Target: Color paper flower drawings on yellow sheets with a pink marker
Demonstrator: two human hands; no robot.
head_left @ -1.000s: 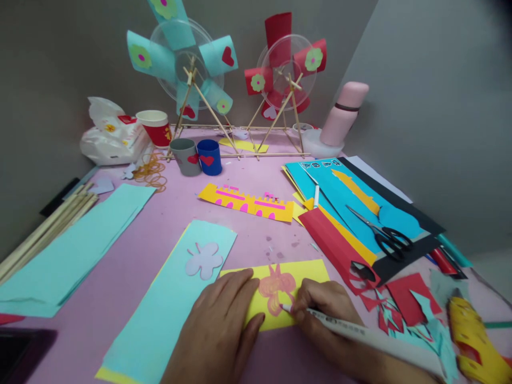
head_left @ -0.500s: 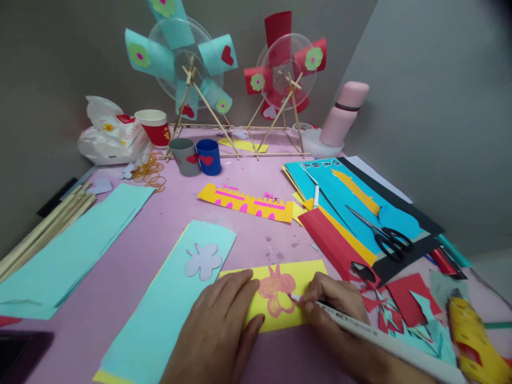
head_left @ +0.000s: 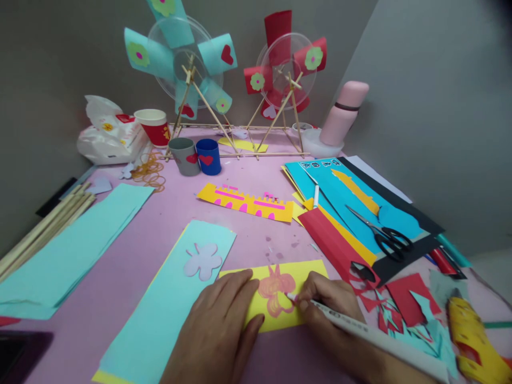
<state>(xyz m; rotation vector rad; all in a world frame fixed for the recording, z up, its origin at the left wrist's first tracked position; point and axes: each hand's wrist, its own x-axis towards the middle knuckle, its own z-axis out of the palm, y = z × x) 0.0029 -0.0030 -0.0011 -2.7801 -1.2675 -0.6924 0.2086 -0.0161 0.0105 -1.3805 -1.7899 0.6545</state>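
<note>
Close to the near edge of the table we see yellow paper with a pink butterfly drawing. The left hand lies flat over its left part, fingers extended, grasping nothing. The right hand grips a white marker, its tip at the drawing. Beside the left hand, we see a lilac butterfly cutout on an aqua strip. Toward the right edge, paper scraps crowd the marker's rear end, near black scissors and a yellow tool. An aqua pinwheel and a red pinwheel line the far edge.
</note>
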